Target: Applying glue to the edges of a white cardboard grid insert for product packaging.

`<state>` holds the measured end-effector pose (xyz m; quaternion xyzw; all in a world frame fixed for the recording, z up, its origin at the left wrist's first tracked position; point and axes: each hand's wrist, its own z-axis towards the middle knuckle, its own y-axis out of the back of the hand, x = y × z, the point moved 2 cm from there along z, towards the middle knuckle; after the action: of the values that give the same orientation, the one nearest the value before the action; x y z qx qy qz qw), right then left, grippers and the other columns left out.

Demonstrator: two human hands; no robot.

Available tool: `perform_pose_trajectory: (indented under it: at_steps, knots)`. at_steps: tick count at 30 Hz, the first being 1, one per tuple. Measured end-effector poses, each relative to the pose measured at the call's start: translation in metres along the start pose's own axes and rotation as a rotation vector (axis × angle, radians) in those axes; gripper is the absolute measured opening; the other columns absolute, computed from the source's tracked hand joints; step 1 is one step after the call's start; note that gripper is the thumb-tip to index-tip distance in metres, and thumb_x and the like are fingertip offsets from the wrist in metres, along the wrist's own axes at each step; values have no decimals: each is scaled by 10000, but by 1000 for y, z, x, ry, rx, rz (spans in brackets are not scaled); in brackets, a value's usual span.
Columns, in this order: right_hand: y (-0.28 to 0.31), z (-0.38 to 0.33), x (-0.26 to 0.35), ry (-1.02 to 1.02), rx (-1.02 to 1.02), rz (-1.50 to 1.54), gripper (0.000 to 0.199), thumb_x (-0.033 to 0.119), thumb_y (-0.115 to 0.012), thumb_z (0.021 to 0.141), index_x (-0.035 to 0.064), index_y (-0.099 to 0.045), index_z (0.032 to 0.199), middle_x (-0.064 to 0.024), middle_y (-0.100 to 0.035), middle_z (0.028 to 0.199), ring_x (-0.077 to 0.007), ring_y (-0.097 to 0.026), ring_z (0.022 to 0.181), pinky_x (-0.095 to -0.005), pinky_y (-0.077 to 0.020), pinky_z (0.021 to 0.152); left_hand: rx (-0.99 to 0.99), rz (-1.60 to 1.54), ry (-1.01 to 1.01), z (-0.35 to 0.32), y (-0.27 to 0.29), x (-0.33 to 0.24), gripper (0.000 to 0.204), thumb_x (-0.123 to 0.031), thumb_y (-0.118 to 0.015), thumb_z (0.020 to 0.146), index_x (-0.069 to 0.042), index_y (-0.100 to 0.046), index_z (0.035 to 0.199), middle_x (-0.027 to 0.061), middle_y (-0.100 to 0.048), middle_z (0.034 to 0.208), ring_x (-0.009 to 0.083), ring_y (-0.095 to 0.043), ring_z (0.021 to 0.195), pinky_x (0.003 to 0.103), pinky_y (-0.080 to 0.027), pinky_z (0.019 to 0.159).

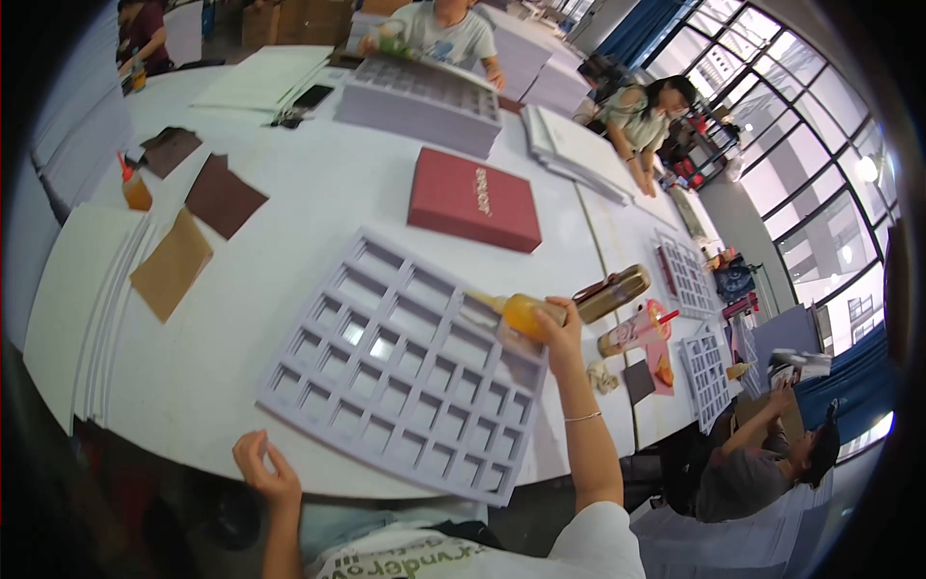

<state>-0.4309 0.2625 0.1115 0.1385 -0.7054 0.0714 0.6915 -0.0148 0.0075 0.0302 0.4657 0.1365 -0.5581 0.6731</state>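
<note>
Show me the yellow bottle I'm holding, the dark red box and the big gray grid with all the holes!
yellow bottle (522,315): head view, middle of its body
dark red box (473,201): head view, middle of its lid
gray grid (324,427): head view, its near rim

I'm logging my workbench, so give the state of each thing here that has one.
Yellow bottle, tilted, held in right hand
Left hand, empty, fingers loosely curled
Grid frame, flat, visible cells empty
Red box, closed
Phone, screen dark
Drink cup, straw in
Red-tipped bottle, upright
White sheets, stacked
</note>
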Motion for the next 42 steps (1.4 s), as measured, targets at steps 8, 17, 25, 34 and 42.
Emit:
perform_pose_trajectory:
  at_steps: [8, 17, 25, 34, 42]
  knots:
    - [-3, -9, 11, 0, 107, -9, 384, 125, -728, 787, 54, -494, 1083, -79, -576, 973, -166, -605, 846, -307, -565, 583, 10, -24, 8, -1, 3, -3, 193, 105, -477, 842, 77, -541, 1022, 205, -535, 1017, 326, -542, 939, 360, -515, 715]
    - [-22, -110, 6, -9, 440, -125, 362, 116, -756, 767, 49, -525, 1038, -62, -571, 1026, -148, -549, 960, -295, -470, 828, 16, -13, 30, 8, -9, -7, 189, 100, -499, 839, 57, -560, 1013, 172, -548, 1006, 291, -546, 922, 333, -500, 707]
    - [11, -113, -1, -175, 262, 238, 382, 117, -730, 761, 68, -521, 1077, -74, -598, 1041, -176, -576, 992, -312, -466, 875, 26, -1, 58, 3, -11, -3, 187, 89, -503, 838, 33, -566, 1005, 144, -559, 1008, 264, -547, 923, 313, -490, 703]
    - [93, -18, 0, 5, -37, 4, 422, 193, -732, 793, 54, -501, 1117, -104, -597, 1010, -183, -625, 857, -309, -556, 602, 32, 9, 47, -2, -7, 1, 151, 40, -507, 878, 29, -561, 1018, 132, -545, 1016, 232, -565, 895, 306, -488, 710]
    - [97, -42, 0, -43, 117, -63, 389, 194, -735, 787, 65, -511, 1078, -78, -591, 1004, -157, -609, 854, -291, -547, 596, 27, 0, 73, -1, -11, 0, 159, 33, -502, 883, 29, -554, 1033, 119, -535, 1006, 218, -570, 894, 292, -486, 731]
